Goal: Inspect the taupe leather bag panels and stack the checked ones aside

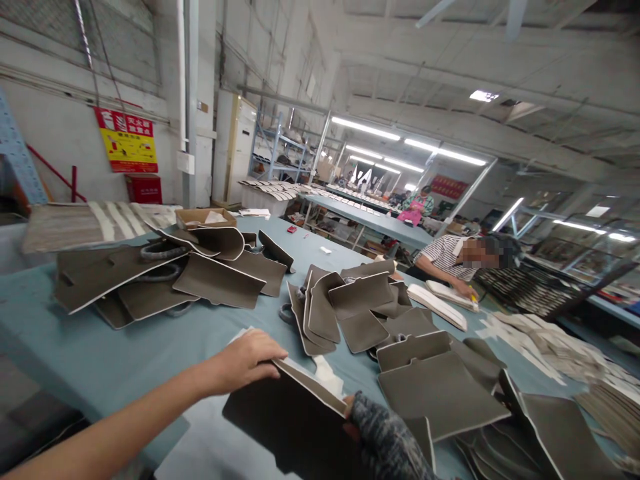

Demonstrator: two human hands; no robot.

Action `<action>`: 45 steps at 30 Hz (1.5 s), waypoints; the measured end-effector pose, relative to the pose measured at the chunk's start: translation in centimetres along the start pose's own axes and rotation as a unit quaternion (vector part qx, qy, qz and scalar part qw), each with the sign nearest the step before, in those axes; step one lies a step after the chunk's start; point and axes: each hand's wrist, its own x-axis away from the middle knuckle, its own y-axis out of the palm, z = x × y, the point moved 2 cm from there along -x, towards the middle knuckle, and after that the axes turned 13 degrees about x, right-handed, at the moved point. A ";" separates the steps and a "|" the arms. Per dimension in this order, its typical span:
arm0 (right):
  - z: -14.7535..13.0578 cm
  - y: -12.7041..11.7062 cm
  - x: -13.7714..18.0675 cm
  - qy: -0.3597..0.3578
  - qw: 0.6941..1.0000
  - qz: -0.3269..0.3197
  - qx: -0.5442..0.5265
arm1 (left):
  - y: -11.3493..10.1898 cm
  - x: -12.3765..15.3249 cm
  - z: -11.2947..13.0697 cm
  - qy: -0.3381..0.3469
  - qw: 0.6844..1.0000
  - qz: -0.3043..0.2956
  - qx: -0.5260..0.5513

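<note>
A dark brown panel [295,420] with pale cut edges is tilted up in front of me, held by both hands. My left hand [255,360] closes over its upper left corner, thumb on the near face. At the upper right end, my right hand [351,415] grips the edge; most of it is hidden by a grey patterned sleeve or glove. Just behind the panel lies a crumpled white scrap [327,375]. White sheet material [200,440] is spread beneath the panel.
Similar brown panels [220,280] are heaped at left, with another pile [440,380] at right, on the blue-covered table [40,320]. An open cardboard box [205,217] stands behind. A co-worker [450,257] leans over white pieces [437,307] across the table. Pale strips [555,340] lie far right.
</note>
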 end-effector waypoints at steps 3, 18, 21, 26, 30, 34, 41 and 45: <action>-1.2 -3.4 1.3 -0.066 0.995 -0.054 0.049 | -0.2 0.1 0.0 -0.031 0.998 -0.052 0.023; -3.2 -5.3 0.1 -0.232 0.895 -0.119 0.363 | 0.7 -0.2 0.1 -0.033 0.994 -0.095 0.050; -3.8 -5.2 0.0 -0.250 0.881 -0.094 0.390 | 0.8 -0.2 1.1 -0.044 0.994 -0.100 0.021; -5.4 -4.8 0.3 -0.275 0.860 -0.094 0.419 | 1.5 -0.9 3.2 -0.040 0.990 -0.113 -0.074; -6.2 -4.2 0.5 -0.292 0.850 -0.099 0.428 | 2.4 -2.0 4.6 -0.031 0.986 -0.139 -0.089; -6.9 -3.6 0.5 -0.334 0.828 -0.066 0.445 | 3.1 -2.9 5.3 -0.032 0.985 -0.151 -0.083; -6.8 -4.4 0.1 -0.245 0.893 -0.147 0.347 | 3.4 -3.0 4.7 -0.021 0.983 -0.137 -0.123; -5.1 -5.8 0.2 -0.128 0.950 -0.165 0.231 | 2.7 -2.6 3.5 -0.044 0.990 -0.112 -0.075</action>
